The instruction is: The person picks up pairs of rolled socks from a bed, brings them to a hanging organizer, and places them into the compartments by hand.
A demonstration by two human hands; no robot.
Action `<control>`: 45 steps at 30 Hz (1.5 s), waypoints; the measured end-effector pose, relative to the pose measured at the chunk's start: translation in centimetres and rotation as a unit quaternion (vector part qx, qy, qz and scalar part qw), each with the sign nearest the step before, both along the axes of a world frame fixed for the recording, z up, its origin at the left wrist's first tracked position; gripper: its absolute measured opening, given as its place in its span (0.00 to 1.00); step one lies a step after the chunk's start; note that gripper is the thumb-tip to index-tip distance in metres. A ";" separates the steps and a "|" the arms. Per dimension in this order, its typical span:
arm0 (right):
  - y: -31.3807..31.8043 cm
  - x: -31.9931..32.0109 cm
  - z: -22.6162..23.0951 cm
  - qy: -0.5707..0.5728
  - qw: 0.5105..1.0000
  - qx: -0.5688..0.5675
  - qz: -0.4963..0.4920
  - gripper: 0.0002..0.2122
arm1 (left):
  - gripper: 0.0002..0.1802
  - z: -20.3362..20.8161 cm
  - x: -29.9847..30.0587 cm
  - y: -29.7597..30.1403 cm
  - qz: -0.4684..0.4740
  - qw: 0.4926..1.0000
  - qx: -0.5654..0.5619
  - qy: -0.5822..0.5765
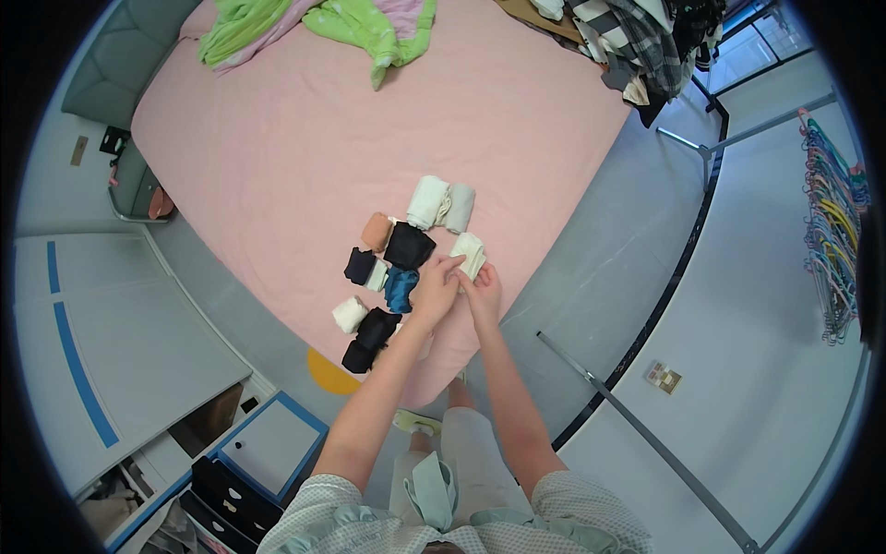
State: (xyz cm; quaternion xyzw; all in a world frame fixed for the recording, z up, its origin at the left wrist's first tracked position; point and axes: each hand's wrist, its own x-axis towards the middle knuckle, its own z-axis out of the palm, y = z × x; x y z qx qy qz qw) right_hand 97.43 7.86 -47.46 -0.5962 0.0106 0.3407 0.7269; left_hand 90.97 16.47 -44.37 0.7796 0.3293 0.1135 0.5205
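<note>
Near the corner of the pink bed, a small folded cream-white cloth (469, 249) lies between my hands. My left hand (437, 284) pinches its near left side, while my right hand (483, 294) grips its near edge with curled fingers. Beyond it are a rolled white cloth (427, 202) and a folded pale grey one (459, 209). To the left sit several small bundles: a tan one (377, 232), a large black one (409, 246), a dark navy one (360, 267) and a shiny blue one (400, 290). Nearer me are a cream bundle (350, 315) and black bundles (377, 328).
A green and pink blanket (369, 37) lies at the bed's far side. Clothes (637, 46) are heaped at its far right corner. A metal pole (664, 452) leans on the right, and coloured hangers (831, 222) hang beyond. A cabinet (272, 443) stands at lower left.
</note>
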 end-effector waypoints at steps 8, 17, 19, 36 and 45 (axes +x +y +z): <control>-1.6 -0.7 5.1 0.013 0.997 0.034 0.062 0.17 | 0.19 4.8 -2.2 -0.6 0.143 0.968 -0.187 -0.086; -2.3 -3.3 10.4 0.063 0.972 0.037 0.222 0.19 | 0.29 10.5 -9.7 0.5 0.117 0.847 -0.501 -0.133; -2.0 -4.5 11.7 0.070 0.965 0.038 0.249 0.18 | 0.28 11.5 -11.4 0.3 0.136 0.835 -0.511 -0.154; 2.5 -17.9 17.5 -0.043 0.915 0.096 0.389 0.21 | 0.27 16.8 -27.4 -2.5 0.313 0.785 -0.455 -0.281; 2.5 -28.6 22.4 -0.404 0.797 0.029 0.447 0.11 | 0.23 17.7 -36.6 -5.1 0.436 0.755 -0.388 -0.300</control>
